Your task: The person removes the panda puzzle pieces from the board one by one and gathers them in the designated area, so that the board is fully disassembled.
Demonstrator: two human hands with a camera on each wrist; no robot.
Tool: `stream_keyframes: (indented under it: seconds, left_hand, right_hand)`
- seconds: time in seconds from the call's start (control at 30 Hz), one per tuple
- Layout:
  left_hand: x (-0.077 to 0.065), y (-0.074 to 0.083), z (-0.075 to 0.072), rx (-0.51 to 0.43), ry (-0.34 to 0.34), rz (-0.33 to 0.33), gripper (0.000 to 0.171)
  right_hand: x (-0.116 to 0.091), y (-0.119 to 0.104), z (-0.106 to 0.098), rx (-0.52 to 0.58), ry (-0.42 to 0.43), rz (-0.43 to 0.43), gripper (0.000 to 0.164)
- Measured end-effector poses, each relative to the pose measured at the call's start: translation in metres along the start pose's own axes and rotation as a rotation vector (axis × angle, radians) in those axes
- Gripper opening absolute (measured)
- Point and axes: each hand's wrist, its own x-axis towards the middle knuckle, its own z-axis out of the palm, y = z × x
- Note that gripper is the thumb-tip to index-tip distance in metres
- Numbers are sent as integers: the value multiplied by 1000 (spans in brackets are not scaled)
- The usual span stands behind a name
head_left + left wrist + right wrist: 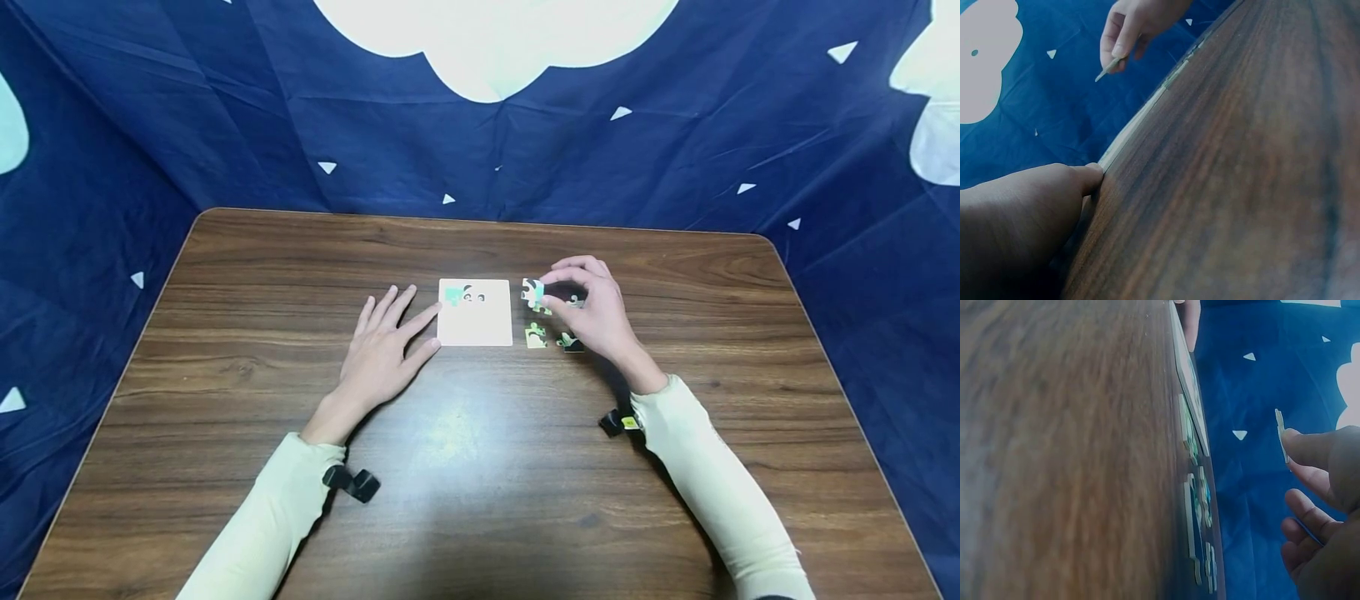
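Note:
A white puzzle board (pixel 474 327) lies flat on the table, with panda-face pieces (pixel 474 293) along its upper left part. My left hand (pixel 384 354) rests on the table with fingers spread; thumb and forefinger touch the board's left edge. Between thumb and forefinger, my right hand (pixel 596 312) pinches a puzzle piece (pixel 532 291) above the table, right of the board. In the right wrist view that piece (pixel 1281 434) is seen edge-on, well off the tabletop. Below the right hand lie loose pieces, among them a green-and-white one (pixel 536 336) and a black-and-green one (pixel 570 342).
The brown wooden table (pixel 480 500) has rounded far corners. Behind and beside it hangs a blue cloth (pixel 495 158) with white cloud and triangle shapes. Dark wrist cameras are strapped over both pale sleeves (pixel 288 492).

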Motion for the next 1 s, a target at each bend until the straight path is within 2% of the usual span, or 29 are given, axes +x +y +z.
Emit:
stream_keyframes:
  seconds: [1.0]
  left_hand:
    - [1,1,1,8,1,-4,62]
  right_hand:
    - [21,-6,31,-61,-98,5,24]
